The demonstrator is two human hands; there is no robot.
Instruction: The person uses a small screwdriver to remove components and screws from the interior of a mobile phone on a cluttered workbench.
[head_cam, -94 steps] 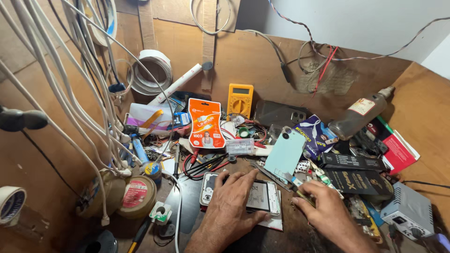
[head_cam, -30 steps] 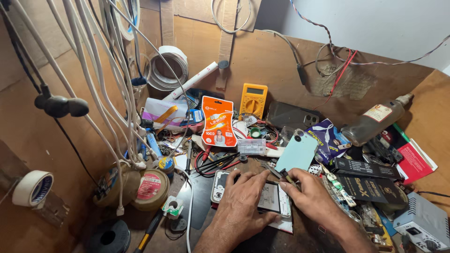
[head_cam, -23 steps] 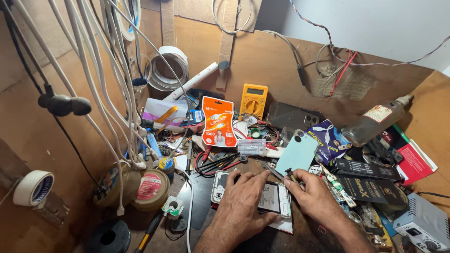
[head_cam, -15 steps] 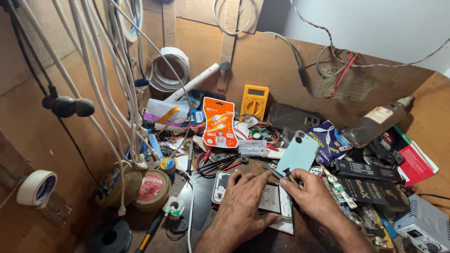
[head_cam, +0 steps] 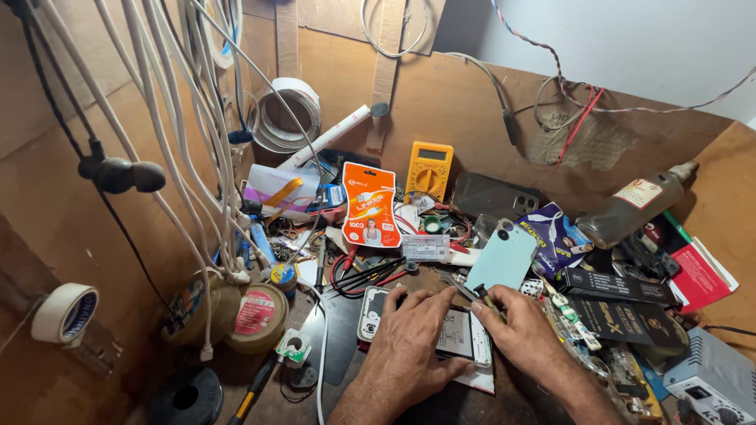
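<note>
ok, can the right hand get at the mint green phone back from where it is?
Probably yes. The right hand rests at the opened phone, holding a small tool, and the mint green phone back leans just above its fingertips. Only small clutter lies between.

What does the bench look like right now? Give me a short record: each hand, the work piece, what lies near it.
left hand: left hand lies flat on the opened phone, pinning it down
right hand: right hand pinches a thin tool at the phone's upper right corner
work piece: opened phone, flat on the bench
behind it: pale green phone back, leaning
far back: yellow multimeter, orange blister pack
left: tape rolls
</note>
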